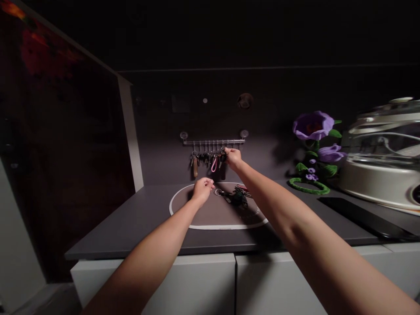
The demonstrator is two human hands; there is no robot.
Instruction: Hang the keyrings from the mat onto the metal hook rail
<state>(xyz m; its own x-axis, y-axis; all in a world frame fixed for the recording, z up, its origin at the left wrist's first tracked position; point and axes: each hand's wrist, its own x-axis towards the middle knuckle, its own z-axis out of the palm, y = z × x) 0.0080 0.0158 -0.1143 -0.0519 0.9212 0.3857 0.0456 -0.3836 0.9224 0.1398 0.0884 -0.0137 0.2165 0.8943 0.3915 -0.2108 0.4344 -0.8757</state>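
My right hand is raised to a clear rail on the wall, its fingers pinched on a key ring by the hooks at the right. Several bunches of keys hang from the rail, among them a brown fob and a pink loop. Low over an oval mat, my left hand has its fingers curled together; what is in them, if anything, does not show. Just right of it, a metal ring belongs to a dark pile of keys lying on the mat, partly behind my right forearm.
The mat lies on a dark countertop above white cabinets. To the right stand purple knitted flowers with a green ring base, a black flat object and a white appliance with a clear cover.
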